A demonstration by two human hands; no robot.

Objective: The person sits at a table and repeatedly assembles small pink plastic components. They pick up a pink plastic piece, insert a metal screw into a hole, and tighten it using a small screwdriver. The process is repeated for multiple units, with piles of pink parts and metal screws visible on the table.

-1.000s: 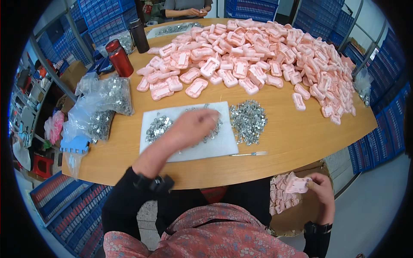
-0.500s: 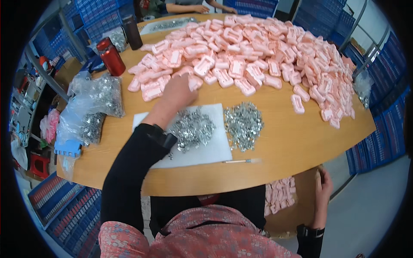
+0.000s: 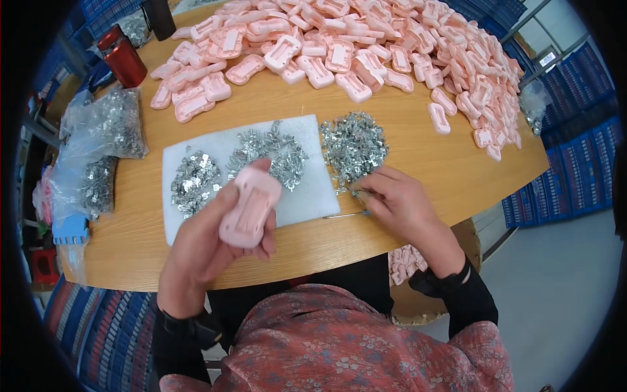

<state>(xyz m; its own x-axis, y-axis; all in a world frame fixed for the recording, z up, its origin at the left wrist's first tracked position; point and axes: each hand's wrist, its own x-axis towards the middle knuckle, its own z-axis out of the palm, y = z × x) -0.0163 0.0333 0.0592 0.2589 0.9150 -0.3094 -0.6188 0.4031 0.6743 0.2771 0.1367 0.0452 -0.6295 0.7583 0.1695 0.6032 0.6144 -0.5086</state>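
Note:
My left hand (image 3: 196, 251) holds a pale pink plastic casing (image 3: 251, 206) above the front of a white foam sheet (image 3: 317, 199). The casing's recessed side, with a long slot in the middle, faces up. My right hand (image 3: 411, 209) reaches the near edge of a pile of small shiny metal pieces (image 3: 356, 144) on the bare wood. Its thumb and fingertips are pinched together; anything between them is too small to make out. More metal pieces (image 3: 196, 179) lie in heaps on the sheet. A thin rod-like tool (image 3: 343, 215) lies close to my right fingertips.
A large heap of pink casings (image 3: 392, 59) covers the far side of the wooden table (image 3: 450, 176). At left stand a red flask (image 3: 123, 59), a dark bottle (image 3: 158, 19) and clear bags of metal pieces (image 3: 117, 124). Below the table edge, a cardboard box (image 3: 418, 307) contains casings.
My left hand has come back from the heap towards me with a pink casing. My right hand has risen from the box to the metal pile. The view has shifted.

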